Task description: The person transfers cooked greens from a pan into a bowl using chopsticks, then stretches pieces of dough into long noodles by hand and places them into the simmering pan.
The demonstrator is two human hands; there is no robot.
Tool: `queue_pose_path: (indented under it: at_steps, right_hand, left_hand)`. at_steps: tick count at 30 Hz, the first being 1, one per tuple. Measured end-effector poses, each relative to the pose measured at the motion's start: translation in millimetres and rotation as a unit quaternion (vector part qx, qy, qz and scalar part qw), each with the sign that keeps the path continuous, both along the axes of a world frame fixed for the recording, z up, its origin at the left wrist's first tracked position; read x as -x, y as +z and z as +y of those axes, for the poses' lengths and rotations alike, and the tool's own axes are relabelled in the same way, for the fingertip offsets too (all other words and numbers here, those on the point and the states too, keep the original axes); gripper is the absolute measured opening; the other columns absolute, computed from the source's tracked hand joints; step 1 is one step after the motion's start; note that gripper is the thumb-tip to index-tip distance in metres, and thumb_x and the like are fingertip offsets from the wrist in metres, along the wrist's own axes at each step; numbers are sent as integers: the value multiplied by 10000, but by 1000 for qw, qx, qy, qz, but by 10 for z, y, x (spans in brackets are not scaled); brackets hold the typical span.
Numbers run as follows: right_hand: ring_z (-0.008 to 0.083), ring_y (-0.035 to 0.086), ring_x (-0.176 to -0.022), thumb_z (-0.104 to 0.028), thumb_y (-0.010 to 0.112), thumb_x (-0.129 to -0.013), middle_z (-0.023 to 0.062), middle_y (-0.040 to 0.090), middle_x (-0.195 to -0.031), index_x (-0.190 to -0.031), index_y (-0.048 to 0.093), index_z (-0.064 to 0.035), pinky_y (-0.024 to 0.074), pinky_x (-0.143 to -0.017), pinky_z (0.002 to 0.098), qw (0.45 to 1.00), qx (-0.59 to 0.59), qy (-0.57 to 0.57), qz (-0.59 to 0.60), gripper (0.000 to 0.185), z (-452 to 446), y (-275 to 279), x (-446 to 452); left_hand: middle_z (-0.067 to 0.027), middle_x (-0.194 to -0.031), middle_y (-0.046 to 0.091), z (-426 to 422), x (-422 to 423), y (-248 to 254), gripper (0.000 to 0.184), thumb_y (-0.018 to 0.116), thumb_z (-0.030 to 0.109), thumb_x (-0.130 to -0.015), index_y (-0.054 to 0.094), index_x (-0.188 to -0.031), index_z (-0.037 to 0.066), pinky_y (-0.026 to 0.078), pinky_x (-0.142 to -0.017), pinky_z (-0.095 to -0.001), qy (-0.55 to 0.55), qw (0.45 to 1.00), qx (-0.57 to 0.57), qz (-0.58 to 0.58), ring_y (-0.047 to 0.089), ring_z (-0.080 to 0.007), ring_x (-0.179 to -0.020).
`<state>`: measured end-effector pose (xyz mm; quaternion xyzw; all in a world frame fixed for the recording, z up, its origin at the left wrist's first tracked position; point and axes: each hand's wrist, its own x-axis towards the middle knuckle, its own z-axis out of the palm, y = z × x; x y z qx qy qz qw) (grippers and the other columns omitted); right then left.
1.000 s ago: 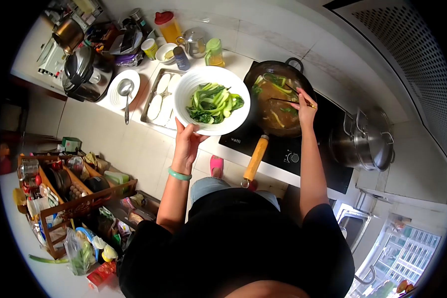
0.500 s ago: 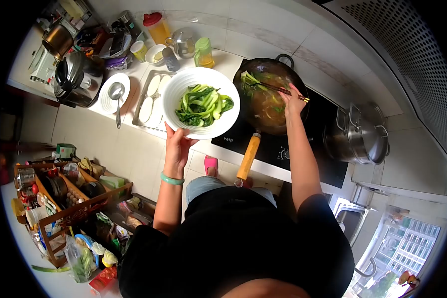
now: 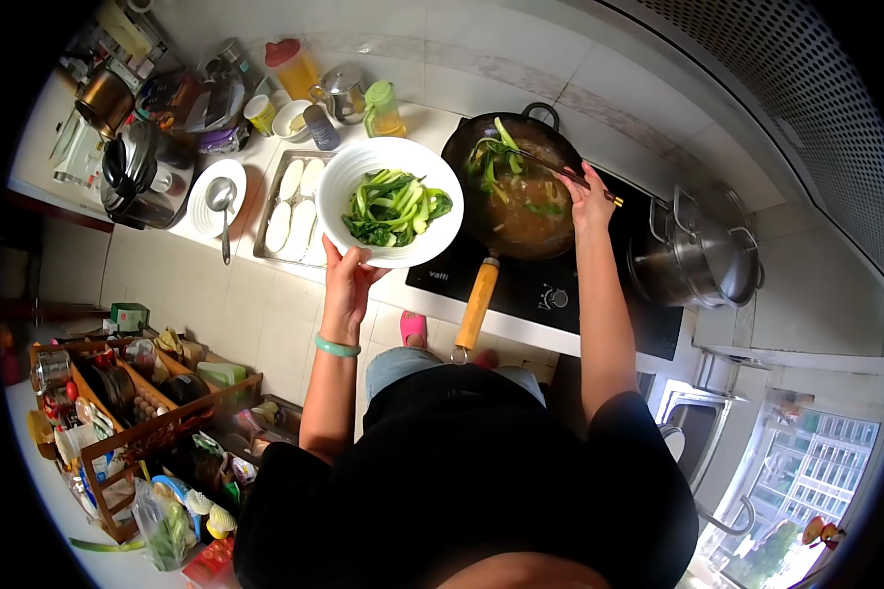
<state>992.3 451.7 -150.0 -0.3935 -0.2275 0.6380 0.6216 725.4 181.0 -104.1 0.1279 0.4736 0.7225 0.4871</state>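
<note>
My left hand (image 3: 349,280) grips the near rim of a white bowl (image 3: 336,211), thumb on top and fingers beneath. Cooked leafy greens (image 3: 395,208) lie in the bowl, which I hold just left of the wok. In my right hand (image 3: 589,201) is a pair of chopsticks (image 3: 560,170), reaching over the black wok (image 3: 459,157). Their tips pinch a bunch of greens (image 3: 501,152) above the brown broth (image 3: 521,211). A few more leaves float in the broth. The wok's wooden handle (image 3: 476,304) points toward my body.
The wok sits on a black cooktop (image 3: 550,294), with a steel pot (image 3: 702,250) at its right. Left of the bowl are a metal tray (image 3: 263,236) of white oblong pieces and a plate (image 3: 201,201) with a spoon (image 3: 223,201). A green-lidded jug (image 3: 383,108) stands behind.
The chopsticks have raised the greens higher from the broth, and my right hand has shifted slightly outward. My left hand still holds the bowl. The whole view has shifted a little.
</note>
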Motion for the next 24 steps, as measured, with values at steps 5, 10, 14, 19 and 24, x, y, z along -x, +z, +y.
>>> queue_pose_path:
  at_steps: [5, 10, 14, 19, 24]
  right_hand:
    - [408, 616, -882, -5, 451, -842, 263, 538, -1054, -1061, 487, 158, 588, -736, 441, 999, -22, -11, 29, 275, 62, 90, -224]
    - [433, 596, -903, 20, 443, -841, 238, 518, -1074, -1049, 463, 166, 570, -779, 483, 997, -49, -30, 54, 255, -66, 487, -283]
    - [441, 584, -929, 23, 441, -840, 224, 496, -1124, -1073, 424, 169, 568, -790, 482, 995, -82, -29, 57, 275, -72, 649, -402]
    - [408, 599, -930, 7, 441, -840, 218, 517, -1110, -1102, 425, 166, 574, -791, 433, 993, -105, -18, 43, 307, -85, 925, -517]
    - [416, 608, -907, 7, 449, -838, 256, 539, -1046, -1107, 434, 166, 585, -769, 404, 990, -137, -17, 40, 313, -232, 1280, -504]
  left_hand:
    - [-120, -1130, 491, 137, -74, 42, 578, 440, 13, -773, 232, -1289, 169, 561, -763, -404, -24, 1000, 0, 13, 622, -256, -903]
    - [-120, -1193, 479, 259, -83, 12, 588, 420, 38, -791, 220, -1325, 181, 556, -770, -382, -54, 998, 10, 30, 617, -258, -930]
    - [-130, -1137, 516, 358, -114, 72, 542, 417, 47, -805, 237, -1301, 166, 569, -727, -354, -63, 996, 9, 56, 641, -250, -862]
    - [-163, -1146, 470, 504, -114, 33, 645, 478, 53, -775, 159, -1329, 137, 568, -713, -375, -80, 996, -15, 43, 634, -300, -830]
    - [-187, -1151, 461, 676, -247, 86, 676, 494, 34, -754, 150, -1327, 128, 577, -682, -380, -93, 994, -5, 52, 636, -319, -822]
